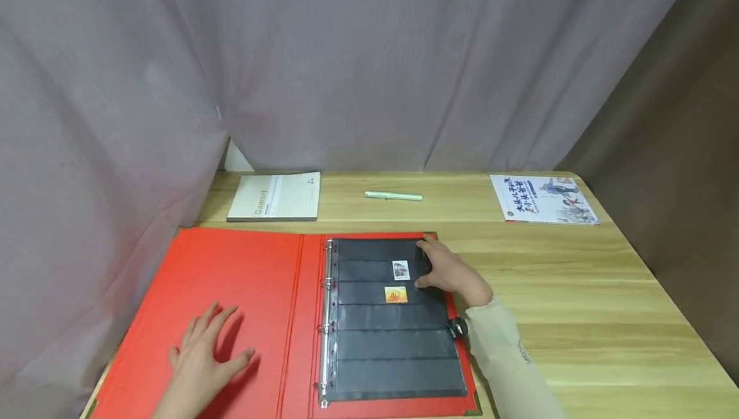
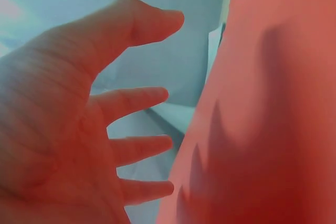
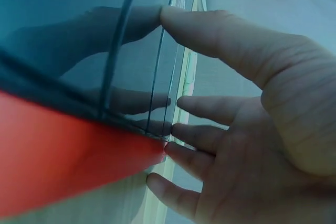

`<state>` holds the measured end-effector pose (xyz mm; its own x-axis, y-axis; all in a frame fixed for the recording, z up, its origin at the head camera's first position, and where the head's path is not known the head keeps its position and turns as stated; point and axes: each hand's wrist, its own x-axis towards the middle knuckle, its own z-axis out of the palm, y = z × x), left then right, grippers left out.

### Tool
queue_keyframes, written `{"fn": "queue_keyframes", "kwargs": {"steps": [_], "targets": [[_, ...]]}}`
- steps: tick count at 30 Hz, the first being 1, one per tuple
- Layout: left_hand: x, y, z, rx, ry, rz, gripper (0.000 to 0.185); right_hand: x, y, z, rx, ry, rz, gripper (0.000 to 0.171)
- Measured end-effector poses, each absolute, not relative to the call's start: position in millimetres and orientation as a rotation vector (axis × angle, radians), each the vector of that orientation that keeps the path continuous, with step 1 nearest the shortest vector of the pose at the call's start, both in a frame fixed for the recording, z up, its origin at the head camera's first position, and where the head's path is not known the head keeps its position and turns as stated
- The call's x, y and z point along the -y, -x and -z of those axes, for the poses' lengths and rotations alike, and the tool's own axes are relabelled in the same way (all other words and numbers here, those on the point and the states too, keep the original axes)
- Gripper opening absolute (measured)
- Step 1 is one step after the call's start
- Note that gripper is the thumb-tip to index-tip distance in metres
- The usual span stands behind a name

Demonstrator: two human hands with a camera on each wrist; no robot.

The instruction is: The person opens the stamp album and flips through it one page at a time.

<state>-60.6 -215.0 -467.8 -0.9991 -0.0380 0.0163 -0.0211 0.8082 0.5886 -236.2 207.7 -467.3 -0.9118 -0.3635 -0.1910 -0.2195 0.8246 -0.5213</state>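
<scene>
A red ring binder [image 1: 242,278] lies spread open on the table, with a black stamp page [image 1: 398,345] on its metal rings [image 1: 328,329]. Two stamps sit in the page's pockets: a grey-and-white stamp [image 1: 401,270] and, just below it, an orange-yellow stamp [image 1: 396,294]. My right hand [image 1: 453,271] is at the page's upper right edge. Its thumb touches the page surface in the right wrist view, and the other fingers [image 3: 202,135] reach along the edge, spread and uncurled. Above the bare red cover hovers my left hand [image 1: 202,355], fingers spread, holding nothing and casting a shadow.
Behind the binder, a cream notebook [image 1: 277,196] lies at the left and a pale green pen [image 1: 394,196] near the middle. An illustrated booklet [image 1: 544,199] is at the back right of the wooden table [image 1: 577,297]. Grey curtain [image 1: 358,72] hangs behind.
</scene>
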Motion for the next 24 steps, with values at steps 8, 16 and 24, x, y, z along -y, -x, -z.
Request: {"fn": "queue_keyframes", "kwargs": {"steps": [8,16,24], "targets": [[203,72,468,2.968,0.024,1.039,0.074,-209,237,469,-2.722,0.418,0.748,0.090],[188,88,469,3.012,0.078,1.027,0.079,-212,237,470,-2.751,0.371,0.766,0.094],[174,95,474,3.100,0.066,1.029,0.078,-210,231,468,-2.777,0.377,0.721,0.088]]}}
